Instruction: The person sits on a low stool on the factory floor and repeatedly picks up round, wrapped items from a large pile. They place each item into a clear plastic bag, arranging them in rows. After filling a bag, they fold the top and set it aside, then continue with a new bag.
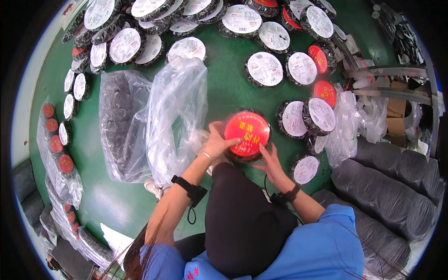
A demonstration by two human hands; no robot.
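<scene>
Between my hands is a round package in dark wrap with a red printed label (247,134), face up above my knees. My left hand (218,140) grips its left side, thumb lying on the label. At its lower right edge my right hand (271,161) has its fingers spread, the fingertips by the rim; whether they press on it I cannot tell. Just left of my left hand lies a crumpled clear plastic bag (175,115). Beside that, another clear bag (120,126) holds a row of dark round packages.
Round packages with white labels (265,69) lie on the green floor (94,196), with piles (126,45) at the top. Filled clear bags (56,157) line the left. Metal bars (388,72), loose plastic bags (341,126) and large dark wrapped bundles (381,192) are at the right.
</scene>
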